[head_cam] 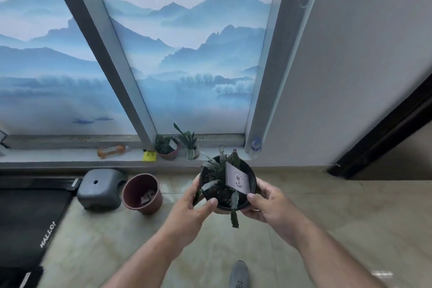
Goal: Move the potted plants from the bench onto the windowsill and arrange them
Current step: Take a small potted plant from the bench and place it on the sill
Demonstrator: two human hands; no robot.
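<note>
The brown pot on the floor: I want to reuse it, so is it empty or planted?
Not planted. The brown pot holds no plant or visible soil, only a small pale scrap lying inside.

On the floor to my left I see an empty brown pot (142, 193) with a small card inside, and just beside it a dark grey plastic stool (100, 188). Further left lies a black treadmill (28, 215). My grey shoe (239, 275) shows below. The blind (187, 58) has blue mountains printed.

Two potted plants (177, 147) side by side on windowsill (70, 155)
</note>
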